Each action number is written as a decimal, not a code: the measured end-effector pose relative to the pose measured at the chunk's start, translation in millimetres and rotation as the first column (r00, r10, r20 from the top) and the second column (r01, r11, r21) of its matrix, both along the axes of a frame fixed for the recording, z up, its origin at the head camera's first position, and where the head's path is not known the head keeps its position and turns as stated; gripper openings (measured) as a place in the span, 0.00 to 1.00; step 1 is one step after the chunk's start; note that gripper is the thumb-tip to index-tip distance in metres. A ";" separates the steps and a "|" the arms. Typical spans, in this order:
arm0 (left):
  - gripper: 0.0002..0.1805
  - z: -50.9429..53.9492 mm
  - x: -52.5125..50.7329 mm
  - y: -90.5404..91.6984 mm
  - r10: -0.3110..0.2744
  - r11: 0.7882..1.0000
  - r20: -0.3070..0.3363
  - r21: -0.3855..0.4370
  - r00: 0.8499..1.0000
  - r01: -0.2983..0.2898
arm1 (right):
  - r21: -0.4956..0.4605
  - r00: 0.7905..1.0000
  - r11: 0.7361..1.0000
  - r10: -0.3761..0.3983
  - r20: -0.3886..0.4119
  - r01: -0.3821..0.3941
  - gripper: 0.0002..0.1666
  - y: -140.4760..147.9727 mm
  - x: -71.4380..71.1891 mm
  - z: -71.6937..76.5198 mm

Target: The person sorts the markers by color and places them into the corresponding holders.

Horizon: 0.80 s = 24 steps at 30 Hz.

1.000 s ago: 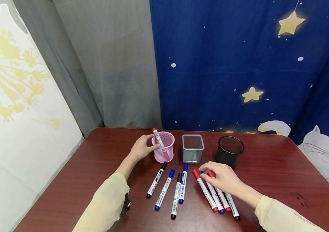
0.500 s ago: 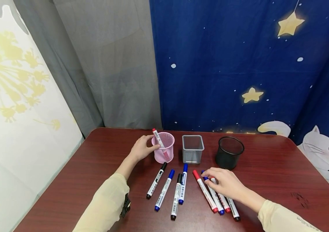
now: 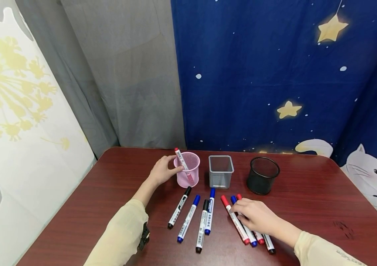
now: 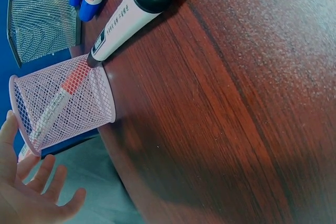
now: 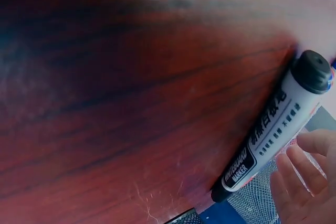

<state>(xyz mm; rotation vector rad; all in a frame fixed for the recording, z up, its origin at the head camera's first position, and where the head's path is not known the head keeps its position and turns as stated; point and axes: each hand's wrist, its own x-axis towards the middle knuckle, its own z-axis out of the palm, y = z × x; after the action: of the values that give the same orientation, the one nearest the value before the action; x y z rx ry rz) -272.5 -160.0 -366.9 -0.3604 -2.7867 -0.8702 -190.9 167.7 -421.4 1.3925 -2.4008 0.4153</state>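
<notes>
In the head view my left hand (image 3: 163,170) grips the rim of a pink mesh pen holder (image 3: 193,177). One red whiteboard marker (image 3: 181,159) leans inside, its red end above the rim. The left wrist view shows the fingertips at the rim of the pink holder (image 4: 79,108). My right hand (image 3: 258,216) is over a group of red, blue and black markers, its fingers loosely bent. Its fingertips are at the leftmost red marker (image 3: 235,221); contact is unclear. It partly covers a blue marker (image 3: 250,233). A black marker (image 5: 268,129) lies close by in the right wrist view.
A grey square mesh holder (image 3: 221,171) and a black round mesh holder (image 3: 263,176) stand right of the pink one. Between the hands lie a black marker (image 3: 179,207), a blue marker (image 3: 189,218) and another black and blue pair. Curtains hang behind the table (image 3: 108,207).
My right hand has moved down and toward the near side over the right-hand group of markers, uncovering more of their far ends. The left hand stays at the pink pen holder.
</notes>
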 end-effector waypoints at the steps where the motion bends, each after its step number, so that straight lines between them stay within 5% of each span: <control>1: 0.32 0.2 0.1 0.0 0.000 1.000 0.000 0.002 1.000 0.000 | 0.004 1.000 1.000 0.004 -0.004 -0.004 0.17 -0.2 -0.1 -0.7; 24: 0.32 -1.8 -1.1 -0.9 -0.012 1.000 -0.021 0.001 1.000 0.012 | 0.173 0.978 0.981 0.119 -0.171 -0.090 0.18 -15.5 1.3 -6.9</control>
<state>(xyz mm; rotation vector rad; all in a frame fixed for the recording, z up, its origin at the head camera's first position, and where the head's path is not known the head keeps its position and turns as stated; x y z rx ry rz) -273.6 -160.8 -368.7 -0.3839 -2.7674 -0.8657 -189.6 152.2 -428.3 1.5603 -2.2632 0.1106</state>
